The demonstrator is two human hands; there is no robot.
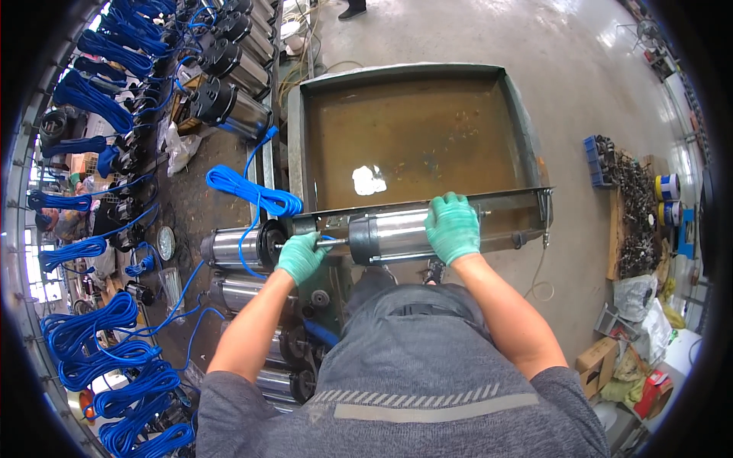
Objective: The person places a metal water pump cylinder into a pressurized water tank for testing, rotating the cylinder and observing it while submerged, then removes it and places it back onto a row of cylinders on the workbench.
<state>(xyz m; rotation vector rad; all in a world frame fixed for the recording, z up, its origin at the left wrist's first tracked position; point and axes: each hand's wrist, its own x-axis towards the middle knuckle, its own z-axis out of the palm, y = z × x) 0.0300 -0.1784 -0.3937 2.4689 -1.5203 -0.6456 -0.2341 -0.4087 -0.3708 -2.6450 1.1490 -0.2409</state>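
Note:
A polished steel pump motor (401, 234) with a dark end cap lies level along the near edge of a water-filled metal tank (298, 145). My right hand (452, 227), in a green glove, is wrapped over the top of its casing. My left hand (300, 257), also gloved, is closed around the metal shaft (333, 243) at the motor's left end. Just left of that hand, another steel motor (237, 246) with a black end lies on the bench. Its blue cable coil (252, 191) rests by the tank's left corner. The undersides of both hands are hidden.
More steel motors (243, 113) line the left bench, with blue cable coils (99, 343) beyond them. Brown water fills the tank. To the right stand a blue crate (598, 162), a pile of small dark metal parts (637, 221) and a cardboard box (598, 366). A person's shoe (352, 13) shows at the far edge.

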